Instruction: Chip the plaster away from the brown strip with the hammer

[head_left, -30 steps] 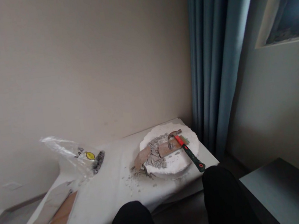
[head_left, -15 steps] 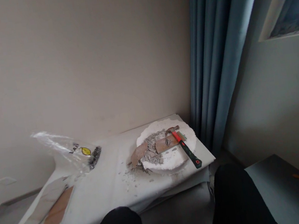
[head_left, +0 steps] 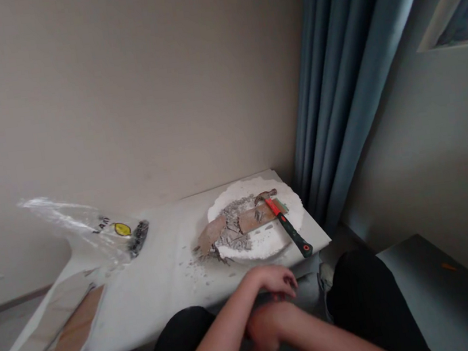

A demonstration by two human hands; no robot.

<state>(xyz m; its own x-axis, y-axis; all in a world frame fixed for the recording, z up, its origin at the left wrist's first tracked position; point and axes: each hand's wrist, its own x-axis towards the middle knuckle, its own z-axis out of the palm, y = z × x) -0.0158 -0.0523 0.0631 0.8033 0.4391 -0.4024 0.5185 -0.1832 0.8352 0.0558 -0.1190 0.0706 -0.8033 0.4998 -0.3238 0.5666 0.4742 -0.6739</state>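
My left hand (head_left: pixel 277 280) is in front of the table edge, its fingers loosely bent with a gap between them, and nothing shows in it. Just below it, my right hand (head_left: pixel 264 329) hangs with the wrists close together; its fingers are smeared by motion. Beyond both hands, a claw hammer (head_left: pixel 289 229) with a red and black handle lies across a white foam disc (head_left: pixel 265 247). Under the hammer head is a brown flat strip (head_left: pixel 251 219). Grey crumbled pieces (head_left: pixel 231 234) and another brown piece (head_left: pixel 213 235) lie at the disc's left side. Neither hand touches these.
A clear plastic bag (head_left: pixel 88 225) with dark contents stands on the white-covered table (head_left: pixel 146 292) at left. Cardboard strips (head_left: pixel 70 344) lie at the left end. A blue curtain (head_left: pixel 332 68) hangs behind on the right. A dark surface (head_left: pixel 426 276) bears a small orange item (head_left: pixel 448 267).
Both hands have come up into view between my knees, wrists crossing closely. The view has shifted slightly; the hammer and disc lie as before.
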